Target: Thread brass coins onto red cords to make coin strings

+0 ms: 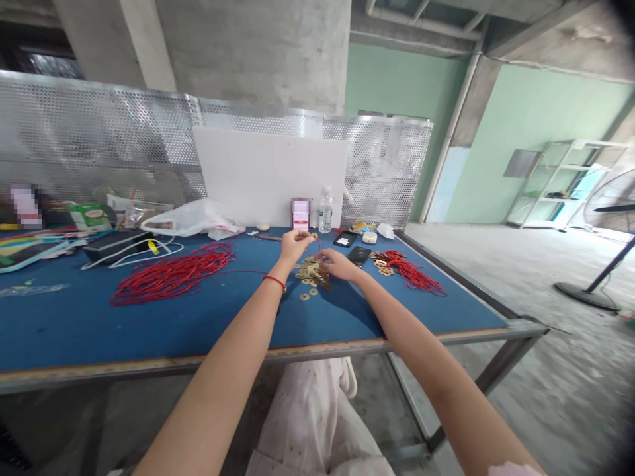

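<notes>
- Dozens of brass coins [310, 272] lie in a loose, overlapping heap near the middle of the blue desk [208, 357], round with square holes.
- Left hand [295, 246]: grip pinched just above the heap; whether it holds anything, I cannot tell.
- Right hand [338, 264]: grip seemingly clenched on a thin red cord [320, 250].
- Risk: a sharp tug on the cord could snag the heap and scatter coins across the desk.
</notes>
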Demonstrator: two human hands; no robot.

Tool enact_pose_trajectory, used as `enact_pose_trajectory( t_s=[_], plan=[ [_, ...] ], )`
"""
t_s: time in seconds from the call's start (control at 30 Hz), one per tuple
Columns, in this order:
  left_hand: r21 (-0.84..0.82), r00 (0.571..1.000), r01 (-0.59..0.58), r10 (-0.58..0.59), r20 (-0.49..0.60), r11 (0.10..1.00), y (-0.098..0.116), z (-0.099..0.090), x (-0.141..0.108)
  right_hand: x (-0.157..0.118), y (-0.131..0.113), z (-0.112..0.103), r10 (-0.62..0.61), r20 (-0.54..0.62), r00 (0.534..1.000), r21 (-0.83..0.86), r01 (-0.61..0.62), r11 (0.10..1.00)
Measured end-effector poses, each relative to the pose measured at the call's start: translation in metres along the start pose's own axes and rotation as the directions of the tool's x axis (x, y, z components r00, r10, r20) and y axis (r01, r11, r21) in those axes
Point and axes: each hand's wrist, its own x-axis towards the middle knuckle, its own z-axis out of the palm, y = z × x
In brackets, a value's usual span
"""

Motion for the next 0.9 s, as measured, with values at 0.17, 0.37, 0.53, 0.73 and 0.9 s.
enact_pose_trajectory(
  t_s=[0.17, 0.37, 0.53, 0.73, 0.9],
  plan=[
    [-0.084, 0.99, 0.095, -0.103, -0.092, 0.992, 0.0, -0.003, 0.002, -0.002, -0.006, -0.011, -0.011, 0.184, 0.983, 0.446, -0.073, 0.892],
    [-0.113, 0.978, 0.117, -0.134, -0.16, 0.987, -0.005, -0.007, 0.005, -0.007, -0.009, -0.025, 0.03, 0.018, 0.999, 0.732, -0.034, 0.68],
    [-0.07, 0.984, 0.085, -0.095, -0.151, 0.994, -0.007, -0.006, 0.004, -0.005, -0.005, -0.032, 0.251, -0.216, 0.944, 0.751, -0.004, 0.66],
    [0.03, 0.999, 0.032, -0.031, -0.04, 0.999, -0.009, -0.004, 0.004, -0.003, -0.001, -0.038, 0.494, -0.418, 0.762, 0.75, -0.017, 0.661],
    [0.166, 0.992, -0.107, 0.094, 0.083, 0.98, -0.011, 0.002, 0.002, -0.001, -0.003, -0.04, 0.541, -0.493, 0.681, 0.736, -0.004, 0.677]
  ],
)
